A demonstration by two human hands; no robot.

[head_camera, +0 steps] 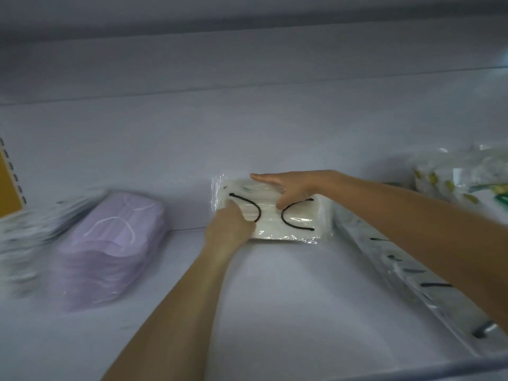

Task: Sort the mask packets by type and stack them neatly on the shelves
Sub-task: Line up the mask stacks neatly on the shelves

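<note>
Under the left hand (pixel 231 226), curled onto its near-left corner, and the right hand (pixel 294 188), fingers straight along its far edge, the white mask packet (pixel 270 221) lies flat on the shelf (pixel 275 284). Looks light, floppy, slippery plastic imo, so grab opposite edges.

My left hand (pixel 229 224) covers the near left corner of the white mask packet (pixel 286 218). The pale stack (pixel 24 237) at the left is blurred and cut off, as are the green-printed packets (pixel 467 174) far right.
</note>
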